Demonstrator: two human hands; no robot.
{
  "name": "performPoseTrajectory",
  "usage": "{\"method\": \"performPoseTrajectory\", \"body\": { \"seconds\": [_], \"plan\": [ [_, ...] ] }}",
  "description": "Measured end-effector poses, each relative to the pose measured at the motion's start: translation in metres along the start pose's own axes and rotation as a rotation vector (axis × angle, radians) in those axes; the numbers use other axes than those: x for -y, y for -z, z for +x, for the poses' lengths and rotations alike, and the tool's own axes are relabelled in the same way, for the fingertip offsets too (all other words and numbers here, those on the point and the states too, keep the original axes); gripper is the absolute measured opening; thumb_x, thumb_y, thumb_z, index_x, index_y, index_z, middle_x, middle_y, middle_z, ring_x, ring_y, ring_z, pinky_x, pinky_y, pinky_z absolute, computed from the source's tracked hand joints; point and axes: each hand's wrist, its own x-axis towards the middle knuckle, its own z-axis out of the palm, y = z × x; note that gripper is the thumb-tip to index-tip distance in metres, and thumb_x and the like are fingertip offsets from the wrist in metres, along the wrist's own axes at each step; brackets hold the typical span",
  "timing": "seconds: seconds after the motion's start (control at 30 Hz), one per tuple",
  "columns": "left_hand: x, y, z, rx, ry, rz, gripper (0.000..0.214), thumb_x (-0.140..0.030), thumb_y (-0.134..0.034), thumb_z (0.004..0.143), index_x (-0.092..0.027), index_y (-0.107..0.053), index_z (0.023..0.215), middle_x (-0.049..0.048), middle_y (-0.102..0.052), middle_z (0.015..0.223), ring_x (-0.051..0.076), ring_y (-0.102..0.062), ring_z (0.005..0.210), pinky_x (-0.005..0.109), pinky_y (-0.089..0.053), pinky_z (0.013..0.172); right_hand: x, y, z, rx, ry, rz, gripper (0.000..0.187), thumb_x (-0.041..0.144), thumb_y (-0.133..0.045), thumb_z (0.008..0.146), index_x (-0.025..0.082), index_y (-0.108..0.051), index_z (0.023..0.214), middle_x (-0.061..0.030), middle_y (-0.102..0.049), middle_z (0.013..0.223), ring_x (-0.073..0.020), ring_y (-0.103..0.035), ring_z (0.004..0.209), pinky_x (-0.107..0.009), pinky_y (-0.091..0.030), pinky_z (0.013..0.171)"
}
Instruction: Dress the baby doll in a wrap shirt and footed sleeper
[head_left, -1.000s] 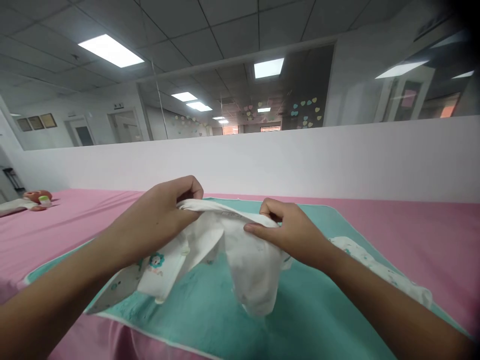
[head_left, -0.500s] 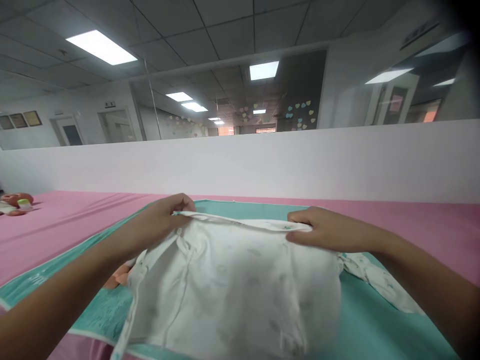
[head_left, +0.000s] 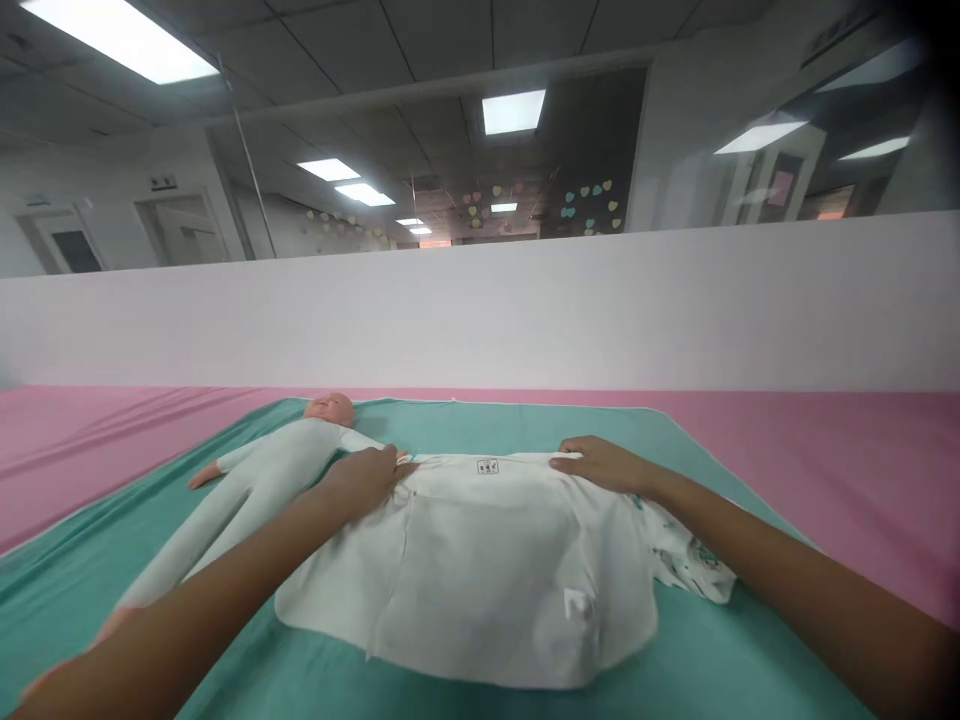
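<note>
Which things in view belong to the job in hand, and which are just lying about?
In the job:
- white garment, held by left hand and right hand
- green mat under it

Apparently just lying about:
- doll, unheld
- pink sheet

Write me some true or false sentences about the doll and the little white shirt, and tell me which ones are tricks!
1. The left hand and the right hand both hold the white shirt. True.
2. The doll lies on the green cloth. True.
3. The doll is to the right of the white shirt. False: it is to the left.
4. The white shirt is squashed into a ball. False: it is spread out wide.
5. The doll's body is black. False: it is white.
6. Pink fabric shows beyond the green cloth. True.
</note>
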Motion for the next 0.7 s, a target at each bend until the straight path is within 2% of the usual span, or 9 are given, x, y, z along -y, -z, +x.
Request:
{"method": "performPoseTrajectory", "body": {
  "seconds": [0.07,0.17,0.27,0.33,0.4,0.5,0.57,0.63,0.7],
  "plan": [
    [-0.003,-0.024,0.039,0.063,0.053,-0.031,0.047,-0.054,-0.027,0.085,-0.017,-0.055,0.090,0.0126,-0.063,0.082,0.029,-0.061,0.078,0.038,-0.043,0.064,-0.023,-0.018,0.033,-0.025,-0.068,-0.100,0.043,0.058,-0.041,0.082,0.020,-0.059,0.092,-0.0073,-0.061,0.099,-0.0240,-0.056,0.090,-0.030,-0.041,0.071],
    [-0.009,-0.061,0.089,0.046,0.104,-0.038,0.041,-0.048,-0.026,0.087,-0.017,-0.053,0.093,0.0148,-0.063,0.090,0.031,-0.060,0.084,0.042,-0.043,0.067,-0.046,-0.044,0.067,-0.116,-0.199,-0.299,0.037,0.053,-0.036,0.087,0.022,-0.057,0.091,-0.0050,-0.063,0.086,-0.0215,-0.057,0.079,-0.028,-0.037,0.063],
    [-0.017,-0.091,0.117,0.024,0.111,-0.002,0.029,-0.032,-0.030,0.088,-0.015,-0.050,0.100,0.0149,-0.061,0.091,0.029,-0.060,0.082,0.042,-0.043,0.068,-0.060,-0.061,0.086,-0.196,-0.210,-0.469,0.037,0.048,-0.028,0.092,0.022,-0.053,0.094,-0.0043,-0.063,0.081,-0.0195,-0.057,0.074,-0.027,-0.034,0.060],
    [-0.027,-0.103,0.122,-0.045,0.082,0.055,0.024,-0.020,-0.033,0.086,-0.013,-0.048,0.104,0.0163,-0.058,0.097,0.029,-0.059,0.086,0.043,-0.043,0.070,-0.067,-0.065,0.092,-0.202,-0.186,-0.565,0.037,0.046,-0.025,0.094,0.021,-0.052,0.096,-0.0051,-0.062,0.083,-0.0191,-0.057,0.074,-0.028,-0.033,0.060],
    [-0.042,-0.107,0.117,-0.194,0.003,0.109,0.027,-0.012,-0.034,0.084,-0.013,-0.048,0.107,0.0182,-0.054,0.109,0.030,-0.053,0.100,0.045,-0.041,0.079,-0.074,-0.064,0.094,-0.193,-0.170,-0.659,0.034,0.042,-0.028,0.094,0.019,-0.053,0.096,-0.0071,-0.061,0.088,-0.0203,-0.056,0.078,-0.029,-0.034,0.063],
    [-0.068,-0.106,0.092,-0.383,-0.223,0.065,0.031,-0.011,-0.034,0.086,-0.015,-0.047,0.114,0.0153,-0.046,0.125,0.028,-0.039,0.119,0.046,-0.032,0.096,-0.072,-0.064,0.085,-0.268,-0.104,-0.767,0.021,0.027,-0.038,0.092,0.015,-0.055,0.096,-0.0124,-0.059,0.099,-0.0241,-0.052,0.091,-0.034,-0.034,0.076],
    [-0.079,-0.105,0.067,-0.374,-0.363,-0.041,0.029,-0.018,-0.038,0.088,-0.017,-0.047,0.115,0.0115,-0.045,0.129,0.026,-0.036,0.122,0.043,-0.031,0.100,-0.062,-0.070,0.071,-0.332,-0.006,-0.742,0.020,0.017,-0.038,0.089,0.014,-0.056,0.098,-0.0137,-0.057,0.106,-0.0248,-0.050,0.098,-0.037,-0.033,0.084],
    [-0.082,-0.105,0.037,-0.281,-0.467,-0.155,0.029,-0.026,-0.042,0.088,-0.021,-0.047,0.116,0.0083,-0.045,0.130,0.024,-0.038,0.121,0.040,-0.035,0.098,-0.046,-0.081,0.048,-0.345,0.120,-0.620,0.025,0.017,-0.035,0.091,0.015,-0.055,0.104,-0.0123,-0.055,0.113,-0.0236,-0.048,0.104,-0.037,-0.032,0.091],
    [-0.074,-0.105,0.008,-0.165,-0.555,-0.242,0.032,-0.034,-0.045,0.088,-0.025,-0.046,0.119,0.0054,-0.043,0.133,0.023,-0.039,0.121,0.039,-0.037,0.098,-0.032,-0.094,0.018,-0.303,0.224,-0.471,0.028,0.024,-0.033,0.093,0.017,-0.053,0.112,-0.0095,-0.053,0.122,-0.0221,-0.044,0.113,-0.037,-0.030,0.098]
  ]
}}
